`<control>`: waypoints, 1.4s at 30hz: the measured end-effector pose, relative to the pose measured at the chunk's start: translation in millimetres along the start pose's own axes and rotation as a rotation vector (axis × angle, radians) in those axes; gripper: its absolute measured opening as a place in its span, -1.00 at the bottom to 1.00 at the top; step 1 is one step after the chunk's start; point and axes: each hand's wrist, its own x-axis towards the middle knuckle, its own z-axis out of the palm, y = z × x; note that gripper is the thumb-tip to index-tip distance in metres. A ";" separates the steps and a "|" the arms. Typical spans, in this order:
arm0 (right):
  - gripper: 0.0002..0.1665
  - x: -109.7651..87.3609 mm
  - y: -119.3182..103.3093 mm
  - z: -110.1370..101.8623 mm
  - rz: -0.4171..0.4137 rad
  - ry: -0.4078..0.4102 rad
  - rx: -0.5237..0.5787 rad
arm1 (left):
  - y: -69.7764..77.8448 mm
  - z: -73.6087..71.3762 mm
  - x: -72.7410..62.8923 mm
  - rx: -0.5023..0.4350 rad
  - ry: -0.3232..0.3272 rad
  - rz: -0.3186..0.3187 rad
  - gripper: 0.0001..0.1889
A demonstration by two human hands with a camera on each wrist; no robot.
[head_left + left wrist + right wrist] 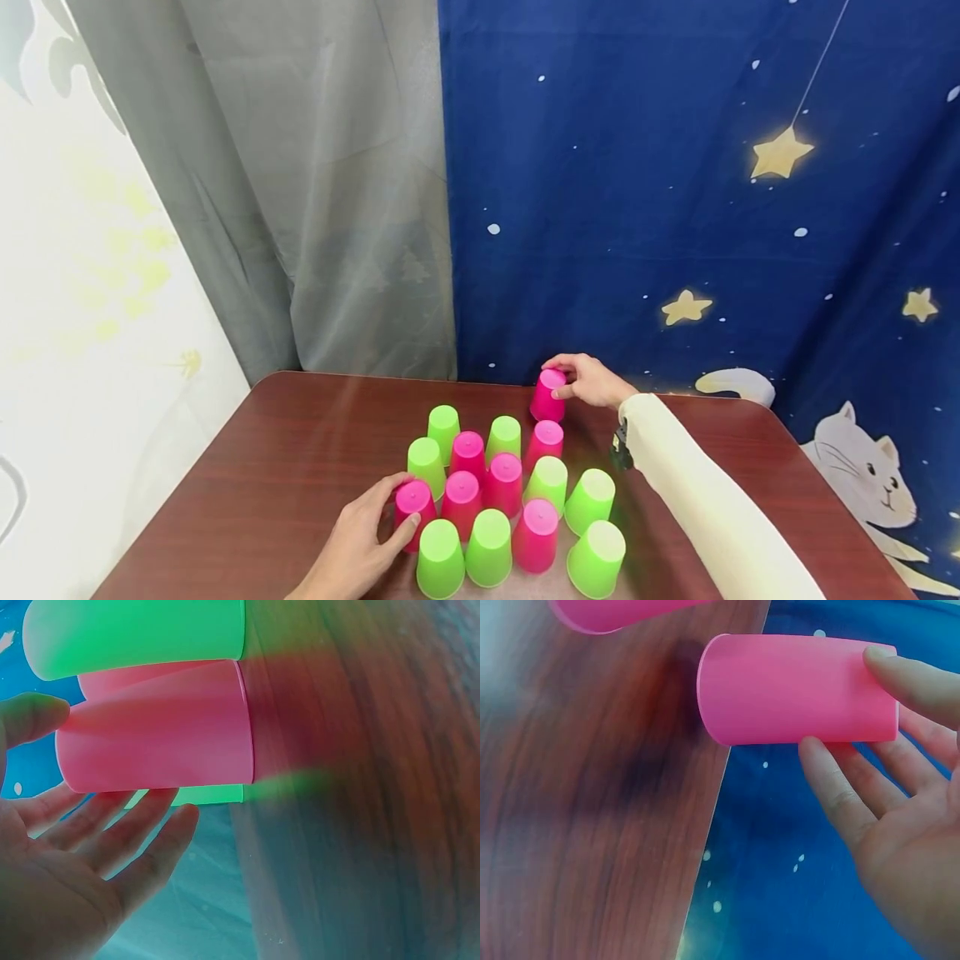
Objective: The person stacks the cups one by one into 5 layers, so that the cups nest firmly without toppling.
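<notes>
At the far side of the table, my right hand (591, 381) grips an upside-down pink cup (549, 397) between thumb and fingers near its closed end. The right wrist view shows that pink cup (799, 690) with its rim close over the tabletop. Nearer the front, my left hand (360, 533) holds another upside-down pink cup (414, 508) at the left of the group. In the left wrist view the thumb lies on one side of this pink cup (157, 731) and the fingers along the other. A green cup (440, 560) stands right beside it.
Several more upside-down green and pink cups stand close together, among them a pink cup (536, 537) and a green cup (596, 560) at the right front. The brown wooden table (300, 450) ends at a blue starry curtain (600, 208) and a grey curtain (367, 208).
</notes>
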 end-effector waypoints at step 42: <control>-0.26 39.6 -8.5 17.4 0.135 0.024 0.028 | -5.9 -5.2 4.2 -0.041 -0.048 0.058 -0.50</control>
